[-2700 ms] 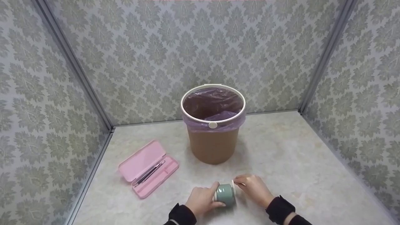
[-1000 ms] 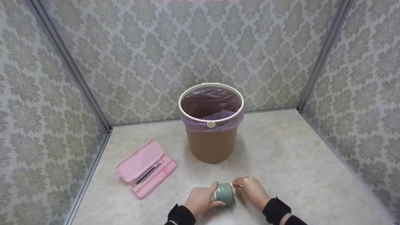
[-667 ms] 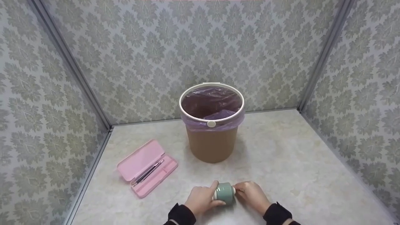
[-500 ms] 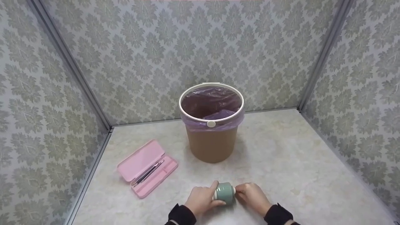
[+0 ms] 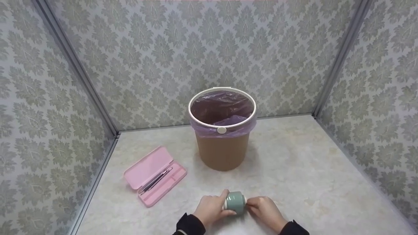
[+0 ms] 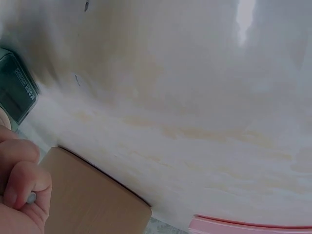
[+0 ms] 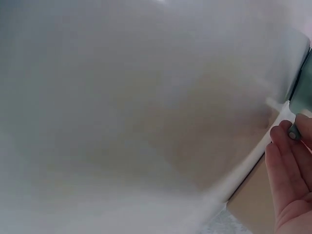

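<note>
A green, hand-cranked pencil sharpener [image 5: 235,201] lies on its side near the front of the table. My left hand [image 5: 209,209] grips its left end, thumb and fingers around the body. In the left wrist view, a small round grey end [image 6: 31,198], like that of a pencil, pokes out between the curled fingers; the rest of it is hidden. On the other end, my right hand [image 5: 266,212] pinches the crank. The crank's small green-grey knob [image 7: 293,133] shows between thumb and fingers in the right wrist view.
Behind the sharpener stands a brown bin [image 5: 222,153] with a cream rim and purple liner. To the left lies an open pink pencil case [image 5: 163,191] with dark pencils [image 5: 156,180] inside. Patterned walls [image 5: 212,49] enclose the table [image 5: 303,169] at the back and sides.
My right hand has swung the crank round, from the upper edge of the sharpener's end to lower and slightly right. The left hand and sharpener stay almost in place.
</note>
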### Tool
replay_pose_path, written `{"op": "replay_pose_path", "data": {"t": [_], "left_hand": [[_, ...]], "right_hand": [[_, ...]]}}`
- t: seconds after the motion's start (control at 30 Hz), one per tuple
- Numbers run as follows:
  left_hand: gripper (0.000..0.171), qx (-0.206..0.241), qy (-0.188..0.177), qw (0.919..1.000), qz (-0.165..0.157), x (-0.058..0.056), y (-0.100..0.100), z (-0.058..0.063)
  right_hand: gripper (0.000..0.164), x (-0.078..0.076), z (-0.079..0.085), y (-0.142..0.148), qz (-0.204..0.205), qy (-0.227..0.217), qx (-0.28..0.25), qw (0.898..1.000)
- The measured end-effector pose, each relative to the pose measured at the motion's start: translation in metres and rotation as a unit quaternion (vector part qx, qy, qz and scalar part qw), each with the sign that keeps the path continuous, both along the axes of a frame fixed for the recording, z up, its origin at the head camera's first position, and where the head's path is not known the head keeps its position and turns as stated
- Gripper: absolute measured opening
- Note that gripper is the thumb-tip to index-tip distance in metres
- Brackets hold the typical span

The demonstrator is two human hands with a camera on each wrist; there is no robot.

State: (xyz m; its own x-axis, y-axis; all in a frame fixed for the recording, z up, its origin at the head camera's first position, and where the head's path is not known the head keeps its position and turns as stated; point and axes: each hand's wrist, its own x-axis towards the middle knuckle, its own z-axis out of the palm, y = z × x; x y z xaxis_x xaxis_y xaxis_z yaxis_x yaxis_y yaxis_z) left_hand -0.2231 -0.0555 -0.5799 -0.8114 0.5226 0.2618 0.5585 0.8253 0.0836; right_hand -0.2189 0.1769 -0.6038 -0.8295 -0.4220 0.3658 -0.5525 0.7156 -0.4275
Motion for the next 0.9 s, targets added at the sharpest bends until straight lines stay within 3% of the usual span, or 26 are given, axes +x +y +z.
{"op": "replay_pose_path", "data": {"t": [0.37, 0.6, 0.83, 0.9], "left_hand": [[0.069, 0.004, 0.003, 1.0000, -0.002, -0.001, 0.000, -0.004], [0.069, -0.001, -0.006, 1.0000, -0.002, -0.001, 0.001, -0.001], [0.069, -0.006, 0.032, 0.9995, 0.002, 0.001, 0.000, 0.001], [0.068, -0.002, 0.025, 0.9997, 0.001, 0.001, 0.002, 0.000]], "right_hand": [[0.015, 0.001, 0.008, 0.002, 0.030, 0.022, 0.017, 0.999], [0.016, 0.002, 0.014, 0.002, 0.045, 0.013, 0.034, 0.998], [0.010, 0.007, 0.014, 0.003, 0.057, 0.010, 0.038, 0.998], [0.009, 0.010, 0.013, 0.005, 0.060, 0.020, 0.037, 0.997]]}}
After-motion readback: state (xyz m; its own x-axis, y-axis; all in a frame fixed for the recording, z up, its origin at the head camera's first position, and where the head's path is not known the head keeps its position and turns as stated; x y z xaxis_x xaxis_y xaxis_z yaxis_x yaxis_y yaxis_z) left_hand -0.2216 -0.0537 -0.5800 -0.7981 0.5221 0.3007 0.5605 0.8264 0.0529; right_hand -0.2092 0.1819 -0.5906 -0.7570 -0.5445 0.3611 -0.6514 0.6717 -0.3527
